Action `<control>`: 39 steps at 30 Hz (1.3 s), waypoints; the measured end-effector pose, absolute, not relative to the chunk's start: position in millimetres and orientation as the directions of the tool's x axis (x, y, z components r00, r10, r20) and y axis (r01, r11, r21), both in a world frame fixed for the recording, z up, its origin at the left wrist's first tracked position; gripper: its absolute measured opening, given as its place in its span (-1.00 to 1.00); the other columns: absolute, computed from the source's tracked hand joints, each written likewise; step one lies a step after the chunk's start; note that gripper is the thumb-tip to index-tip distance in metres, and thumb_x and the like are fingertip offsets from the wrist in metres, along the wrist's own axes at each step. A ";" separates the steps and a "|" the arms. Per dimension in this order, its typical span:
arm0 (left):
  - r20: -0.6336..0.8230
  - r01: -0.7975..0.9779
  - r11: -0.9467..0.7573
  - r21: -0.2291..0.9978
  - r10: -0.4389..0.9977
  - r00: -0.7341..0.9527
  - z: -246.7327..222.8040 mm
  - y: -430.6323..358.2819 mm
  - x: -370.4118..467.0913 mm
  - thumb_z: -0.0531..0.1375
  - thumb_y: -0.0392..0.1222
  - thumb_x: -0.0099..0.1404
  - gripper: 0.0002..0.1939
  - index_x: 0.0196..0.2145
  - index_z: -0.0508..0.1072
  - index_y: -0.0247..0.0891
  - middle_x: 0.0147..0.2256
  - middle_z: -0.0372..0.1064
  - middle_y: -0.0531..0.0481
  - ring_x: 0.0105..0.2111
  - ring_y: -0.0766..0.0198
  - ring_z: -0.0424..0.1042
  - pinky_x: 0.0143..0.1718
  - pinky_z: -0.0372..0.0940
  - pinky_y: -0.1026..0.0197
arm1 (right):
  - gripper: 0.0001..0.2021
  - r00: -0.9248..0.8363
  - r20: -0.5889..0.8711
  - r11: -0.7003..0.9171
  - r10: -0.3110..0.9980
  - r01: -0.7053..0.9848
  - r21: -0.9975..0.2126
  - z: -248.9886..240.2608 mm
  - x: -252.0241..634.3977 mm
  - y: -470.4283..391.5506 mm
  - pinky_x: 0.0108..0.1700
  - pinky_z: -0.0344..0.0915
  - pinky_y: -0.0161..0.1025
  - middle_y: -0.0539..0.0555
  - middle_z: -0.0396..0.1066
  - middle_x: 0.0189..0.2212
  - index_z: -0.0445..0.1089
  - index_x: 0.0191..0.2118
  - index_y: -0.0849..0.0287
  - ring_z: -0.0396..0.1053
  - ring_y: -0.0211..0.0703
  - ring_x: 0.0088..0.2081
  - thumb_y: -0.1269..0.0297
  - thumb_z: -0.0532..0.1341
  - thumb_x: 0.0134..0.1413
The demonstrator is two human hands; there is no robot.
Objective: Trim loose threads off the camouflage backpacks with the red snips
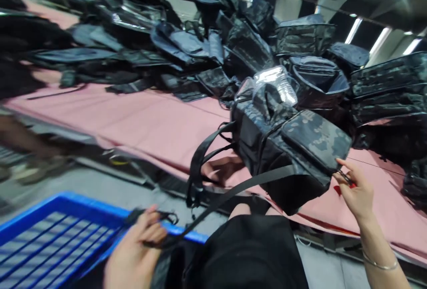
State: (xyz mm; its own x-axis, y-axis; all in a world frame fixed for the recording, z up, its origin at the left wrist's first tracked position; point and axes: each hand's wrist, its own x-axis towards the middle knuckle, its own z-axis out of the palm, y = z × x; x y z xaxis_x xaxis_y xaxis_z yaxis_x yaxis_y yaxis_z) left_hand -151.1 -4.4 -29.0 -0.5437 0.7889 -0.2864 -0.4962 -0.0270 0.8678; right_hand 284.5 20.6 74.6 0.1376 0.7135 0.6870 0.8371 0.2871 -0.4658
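Note:
A black camouflage backpack (pixel 283 146) lies on the pink-covered table in front of me, tilted, its lower end over the near edge. From its side a black webbing strap (pixel 240 186) runs down to my left hand (pixel 140 240), whose fingers are closed around the strap's end. My right hand (pixel 358 191) is at the bag's right corner, thumb and finger pinched together. Between those fingers is a small dark item with a red part (pixel 348 182), too blurred to name. Shoulder straps (pixel 200 164) hang off the bag's left side.
A blue plastic crate (pixel 66 200) stands low at the left, close to my left hand. Piles of dark bags (pixel 247 44) line the far side of the pink table surface (pixel 133 124). More stacked bags (pixel 393 89) stand at the right. Another person's leg (pixel 23 138) shows at far left.

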 end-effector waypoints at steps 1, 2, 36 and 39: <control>-0.395 -0.605 0.076 0.792 0.820 -0.414 -28.9 -10.9 -137.5 0.23 -0.19 0.08 -0.72 -0.25 0.37 -0.37 -0.58 0.16 0.13 -0.73 0.63 -0.11 -0.72 -0.11 0.47 | -0.59 0.169 0.705 0.260 0.689 0.850 -0.457 74.4 279.5 16.5 -0.47 0.18 -0.37 -0.07 0.17 -0.63 0.33 0.02 0.23 0.16 -0.36 -0.59 0.19 0.22 0.04; -0.418 -0.621 0.131 0.773 0.841 -0.344 -28.5 -16.0 -121.3 0.29 -0.15 0.01 -0.62 -0.21 0.36 -0.37 -0.54 0.22 0.11 -0.73 0.63 -0.10 -0.74 -0.17 0.47 | -0.55 0.190 0.726 0.251 0.661 0.855 -0.453 74.0 273.4 10.9 -0.44 0.19 -0.36 -0.07 0.16 -0.62 0.30 0.04 0.26 0.17 -0.35 -0.57 0.18 0.22 0.03; -0.427 0.045 0.477 0.878 0.736 0.525 -100.2 -15.5 31.8 0.20 0.14 0.06 -0.40 -0.06 0.39 -0.35 -0.07 0.36 -0.21 -0.06 0.09 0.34 -0.11 0.25 0.16 | -0.71 0.015 0.806 0.430 0.591 0.840 -0.331 63.9 258.8 -25.0 -0.31 0.34 -0.31 0.13 0.32 -0.25 0.20 0.02 0.19 0.36 -0.26 -0.33 0.36 0.06 0.17; -0.491 0.017 0.555 0.832 0.721 0.489 -119.5 -12.1 37.3 0.26 0.13 -0.03 -0.41 -0.13 0.43 -0.35 -0.11 0.38 -0.20 -0.14 0.11 0.38 -0.13 0.25 0.17 | -0.59 -0.173 0.804 0.413 0.569 0.906 -0.097 95.9 271.1 8.7 -0.27 0.32 -0.30 0.15 0.36 -0.26 0.24 0.03 0.24 0.35 -0.21 -0.30 0.22 0.22 0.07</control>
State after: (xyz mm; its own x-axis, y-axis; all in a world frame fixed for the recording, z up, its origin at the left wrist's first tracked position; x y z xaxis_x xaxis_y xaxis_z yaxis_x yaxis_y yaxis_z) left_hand 37.3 -12.1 -119.5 0.4889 0.7213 -0.4907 0.0167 0.5547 0.8319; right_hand 271.1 8.7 95.9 -0.1730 0.5686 0.8043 0.9056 0.4128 -0.0971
